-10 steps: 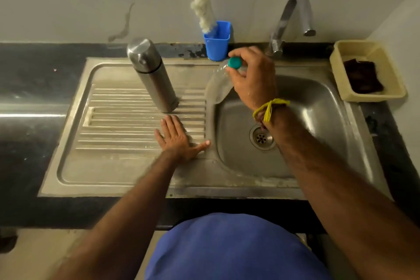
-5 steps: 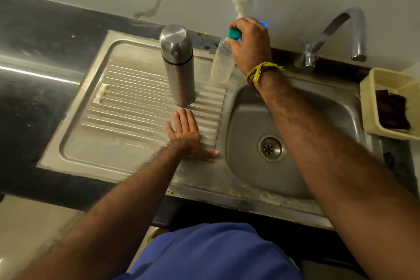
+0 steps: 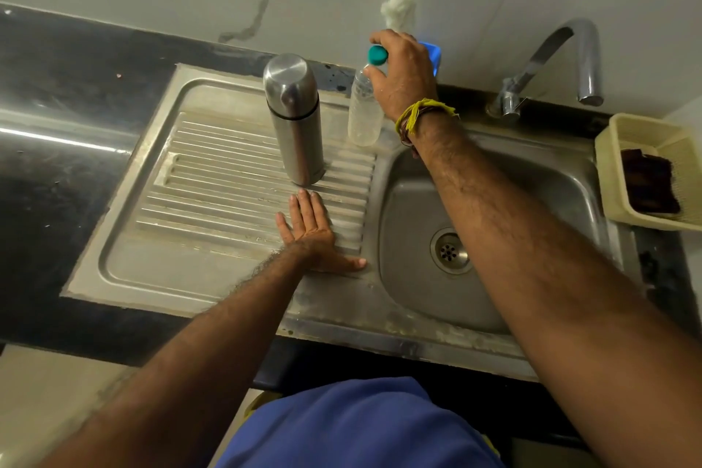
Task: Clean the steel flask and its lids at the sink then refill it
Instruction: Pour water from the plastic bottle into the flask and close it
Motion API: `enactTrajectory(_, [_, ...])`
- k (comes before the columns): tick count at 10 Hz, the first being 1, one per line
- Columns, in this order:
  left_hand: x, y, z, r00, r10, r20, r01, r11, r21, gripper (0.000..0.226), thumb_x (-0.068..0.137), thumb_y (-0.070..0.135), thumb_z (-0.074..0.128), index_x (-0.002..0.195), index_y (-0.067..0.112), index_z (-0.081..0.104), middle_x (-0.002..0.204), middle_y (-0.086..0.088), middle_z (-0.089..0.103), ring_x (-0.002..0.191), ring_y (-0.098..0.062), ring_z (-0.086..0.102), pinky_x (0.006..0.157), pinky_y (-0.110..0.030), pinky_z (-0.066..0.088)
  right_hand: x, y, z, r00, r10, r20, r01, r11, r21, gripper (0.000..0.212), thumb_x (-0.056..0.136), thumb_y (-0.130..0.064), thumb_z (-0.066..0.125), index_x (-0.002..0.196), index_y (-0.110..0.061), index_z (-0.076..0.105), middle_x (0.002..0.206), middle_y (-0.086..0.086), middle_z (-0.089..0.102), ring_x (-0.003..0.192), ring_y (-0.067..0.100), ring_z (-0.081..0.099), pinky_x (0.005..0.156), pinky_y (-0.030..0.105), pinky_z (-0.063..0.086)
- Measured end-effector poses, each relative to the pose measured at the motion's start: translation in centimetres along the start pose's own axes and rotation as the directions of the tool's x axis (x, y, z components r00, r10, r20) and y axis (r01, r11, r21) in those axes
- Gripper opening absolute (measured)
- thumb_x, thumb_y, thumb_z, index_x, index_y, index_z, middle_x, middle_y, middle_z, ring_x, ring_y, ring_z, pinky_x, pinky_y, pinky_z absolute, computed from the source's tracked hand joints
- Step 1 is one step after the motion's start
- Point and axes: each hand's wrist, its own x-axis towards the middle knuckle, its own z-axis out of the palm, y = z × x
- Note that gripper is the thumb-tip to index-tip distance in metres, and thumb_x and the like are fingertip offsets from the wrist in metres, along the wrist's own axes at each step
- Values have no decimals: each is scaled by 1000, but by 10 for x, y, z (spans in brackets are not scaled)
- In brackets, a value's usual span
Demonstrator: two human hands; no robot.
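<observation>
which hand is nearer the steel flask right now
Left. The left hand lies flat on the drainboard, fingertips just short of the steel flask base. The right hand is off to the flask's right, holding the clear bottle near its green cap.

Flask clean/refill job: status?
Done: nothing visible; the steel flask stands capped on the drainboard, and the tap is dry. In hand: the right hand grips a clear bottle beside it; the left hand rests flat. Left: uncapping, washing, refilling.
</observation>
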Motion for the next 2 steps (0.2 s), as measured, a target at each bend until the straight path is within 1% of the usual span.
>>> enactTrajectory(1, [0, -1, 0, 1000, 11, -4, -11, 1000, 21, 161, 62, 91, 64, 144, -1, -41, 150, -23, -49, 140, -41, -44, 113, -63, -23, -2, -1, 0, 1000, 25, -7, -24, 1000, 9, 46, 92, -20, 71, 134, -10, 57, 132, 9, 61, 122, 20, 57, 107, 38, 48])
enactTrajectory(2, [0, 1, 0, 1000, -8, -17, 9, 999, 40, 161, 62, 90, 64, 144, -1, -41, 150, -24, -49, 140, -41, -43, 114, -63, -22, -10, -3, -2, 997, 31, -64, -28, 998, 50, 50, 90, -22, 72, 136, -9, 55, 134, 10, 59, 125, 22, 56, 107, 36, 47])
